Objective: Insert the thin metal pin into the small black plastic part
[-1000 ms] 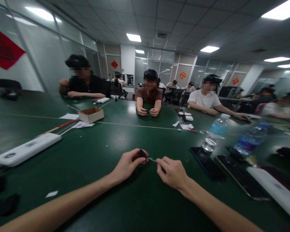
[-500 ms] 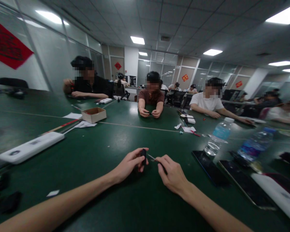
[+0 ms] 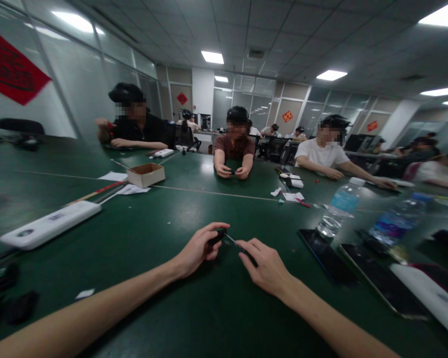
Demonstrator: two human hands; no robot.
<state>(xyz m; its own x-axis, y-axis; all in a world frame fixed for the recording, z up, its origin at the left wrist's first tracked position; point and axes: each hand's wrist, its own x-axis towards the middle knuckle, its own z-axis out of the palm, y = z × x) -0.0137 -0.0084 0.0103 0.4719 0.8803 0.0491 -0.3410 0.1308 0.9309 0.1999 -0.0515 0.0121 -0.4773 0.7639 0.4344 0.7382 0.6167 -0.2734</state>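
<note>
My left hand [image 3: 199,250] is closed around a small black object [image 3: 217,237], gripped between thumb and fingers with the index finger stretched over its top. What kind of object it is, I cannot make out. In my right hand [image 3: 267,265] is a slim screwdriver [image 3: 231,239] with a bright metal shaft; its dark handle lies mostly hidden under my fingers. The shaft points up and left, and its tip is at or very close to the black object's right end. Both hands are just above the green table [image 3: 179,308].
On the right stand two water bottles [image 3: 341,206], with a dark phone [image 3: 325,256] and a second phone [image 3: 383,281] nearby. A white power strip [image 3: 52,223] and an open cardboard box [image 3: 146,175] lie to the left. Across the table sits a person in brown [image 3: 234,146], among others.
The black object has turned in my left hand from upright to slanting, and my left index finger now reaches over it. My right hand has shifted slightly left with the screwdriver.
</note>
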